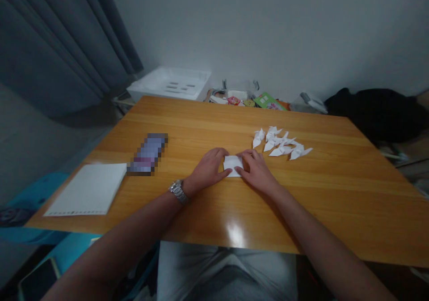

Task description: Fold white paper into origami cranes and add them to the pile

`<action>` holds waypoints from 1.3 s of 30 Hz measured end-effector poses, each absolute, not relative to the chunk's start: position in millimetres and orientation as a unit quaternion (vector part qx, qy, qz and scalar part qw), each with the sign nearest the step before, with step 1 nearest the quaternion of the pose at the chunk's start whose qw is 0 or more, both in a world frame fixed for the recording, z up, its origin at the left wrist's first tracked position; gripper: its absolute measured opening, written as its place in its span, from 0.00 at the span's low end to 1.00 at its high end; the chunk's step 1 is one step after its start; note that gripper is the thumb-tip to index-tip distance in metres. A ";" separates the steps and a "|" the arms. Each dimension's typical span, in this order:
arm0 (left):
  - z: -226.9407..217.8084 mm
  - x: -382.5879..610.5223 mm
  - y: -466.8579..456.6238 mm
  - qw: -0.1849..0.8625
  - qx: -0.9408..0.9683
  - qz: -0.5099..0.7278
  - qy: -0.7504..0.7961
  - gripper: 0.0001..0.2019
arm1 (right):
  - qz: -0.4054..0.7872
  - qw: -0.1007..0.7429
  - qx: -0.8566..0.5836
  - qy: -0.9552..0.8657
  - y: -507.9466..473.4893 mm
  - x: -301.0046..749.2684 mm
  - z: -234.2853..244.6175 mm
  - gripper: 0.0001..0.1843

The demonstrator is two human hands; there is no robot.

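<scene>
Grip: left hand [208,170], right hand [257,172] pinch white paper [233,162] | edges hidden under fingers [250,158] | pixelated block [148,154] unreadable

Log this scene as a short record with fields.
left hand: fingers rest on the left edge of the folded paper
right hand: fingers rest on its right edge
paper birds: a loose group on the table, beyond the right hand
paper pad: at the table's near left corner
watch: on the left wrist
</scene>
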State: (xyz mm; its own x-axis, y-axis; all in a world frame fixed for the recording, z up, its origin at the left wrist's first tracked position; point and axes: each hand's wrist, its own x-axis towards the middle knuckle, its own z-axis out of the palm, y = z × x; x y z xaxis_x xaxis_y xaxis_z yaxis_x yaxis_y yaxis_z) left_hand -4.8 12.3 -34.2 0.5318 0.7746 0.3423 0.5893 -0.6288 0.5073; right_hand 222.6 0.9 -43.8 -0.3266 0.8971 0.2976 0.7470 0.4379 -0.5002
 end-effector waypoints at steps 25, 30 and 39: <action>-29.3 -3.5 8.7 0.409 0.684 0.426 0.429 0.10 | 0.483 0.420 -0.472 -0.606 -5.5 210.1 -34.4 0.16; -28.9 -1.6 6.3 0.442 0.675 0.432 0.403 0.15 | 0.462 0.447 -0.482 -0.596 -6.2 210.9 -30.2 0.16; -25.9 -2.6 5.6 0.437 0.660 0.450 0.414 0.13 | 0.407 0.425 -0.495 -0.639 -10.6 210.0 -25.7 0.18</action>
State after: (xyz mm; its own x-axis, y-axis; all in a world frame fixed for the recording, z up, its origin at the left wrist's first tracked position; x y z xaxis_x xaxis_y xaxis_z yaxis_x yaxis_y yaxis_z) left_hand -2.6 5.6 -25.9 0.2535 0.9391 0.2322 0.1528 -0.2759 0.9489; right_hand 210.0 -10.6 -25.7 -0.1474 0.9789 0.1412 0.2870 0.1789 -0.9411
